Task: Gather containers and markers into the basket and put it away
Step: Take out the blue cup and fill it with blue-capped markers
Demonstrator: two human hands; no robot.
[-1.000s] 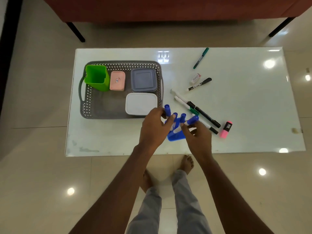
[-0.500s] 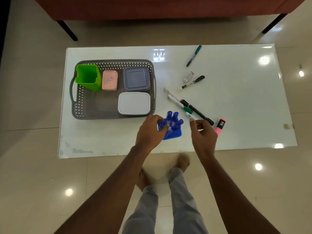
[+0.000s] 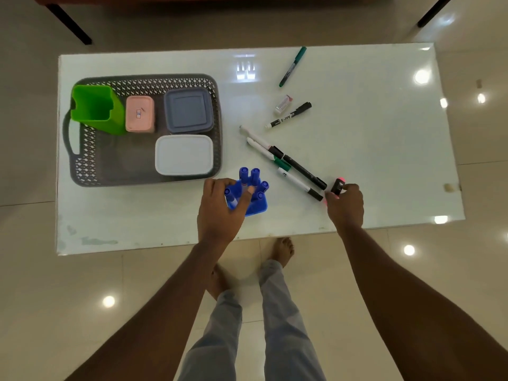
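A grey basket [image 3: 82, 166] on the white table's left holds a green cup [image 3: 94, 108], a pink box [image 3: 139, 113], a grey lidded container [image 3: 189, 110] and a white lidded container [image 3: 184, 154]. My left hand [image 3: 221, 211] grips a blue holder [image 3: 257, 206] with several blue markers [image 3: 255, 176] standing in it, just in front of the basket. My right hand [image 3: 345, 204] pinches a pink highlighter [image 3: 337, 187] lying on the table. Several black and green markers [image 3: 298, 169] lie in a bunch between my hands. A black marker [image 3: 288, 115] and a green pen [image 3: 292, 66] lie farther back.
A small white and pink eraser [image 3: 283, 103] lies beside the black marker. The table's front edge [image 3: 165, 246] runs close to my bare feet. A dark sofa's legs [image 3: 70, 24] stand behind the table on the tiled floor.
My right hand left the blue holder and moved right to the pink highlighter, closing its fingers on it. My left hand stayed on the holder.
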